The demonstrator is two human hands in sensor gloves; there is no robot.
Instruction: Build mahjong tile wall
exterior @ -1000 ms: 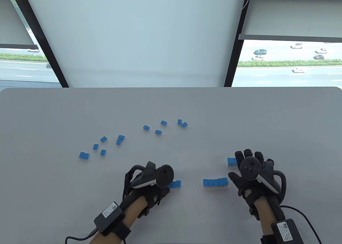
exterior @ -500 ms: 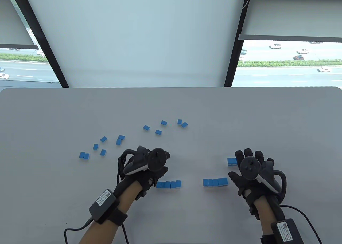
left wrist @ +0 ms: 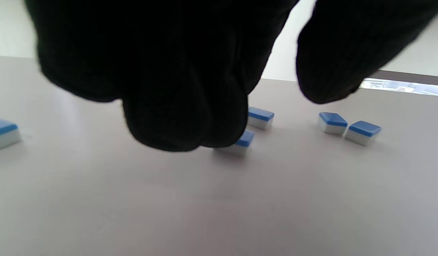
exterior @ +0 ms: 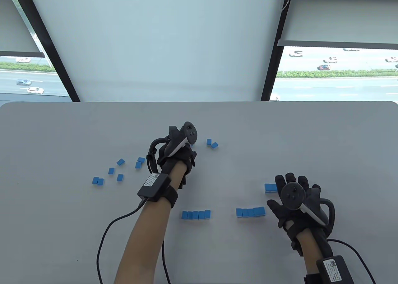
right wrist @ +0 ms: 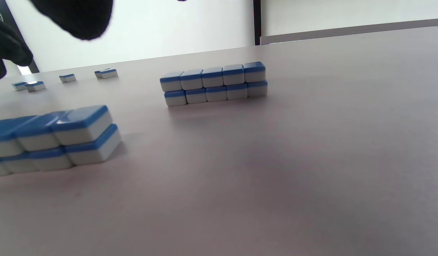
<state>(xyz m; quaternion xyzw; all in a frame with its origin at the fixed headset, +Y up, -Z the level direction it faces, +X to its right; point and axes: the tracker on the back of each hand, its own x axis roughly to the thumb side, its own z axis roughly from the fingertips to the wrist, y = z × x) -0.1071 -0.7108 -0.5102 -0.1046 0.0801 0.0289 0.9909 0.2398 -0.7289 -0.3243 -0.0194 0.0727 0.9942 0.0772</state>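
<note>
Left hand (exterior: 175, 153) over loose tiles (exterior: 212, 144) at table (exterior: 279, 135) centre, fingers bunched, grip unclear (tile partly hidden). Right hand (exterior: 295, 203) spread, empty, beside stacked rows (exterior: 250, 212). Pinch short sides; carry level.

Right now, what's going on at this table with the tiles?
A mahjong wall is partway built. The left hand reaches over the loose tiles at mid-table, fingers just above one, nothing gripped yet. The right hand rests spread beside the right wall segment. The left wall segment is five tiles long, two high.
</note>
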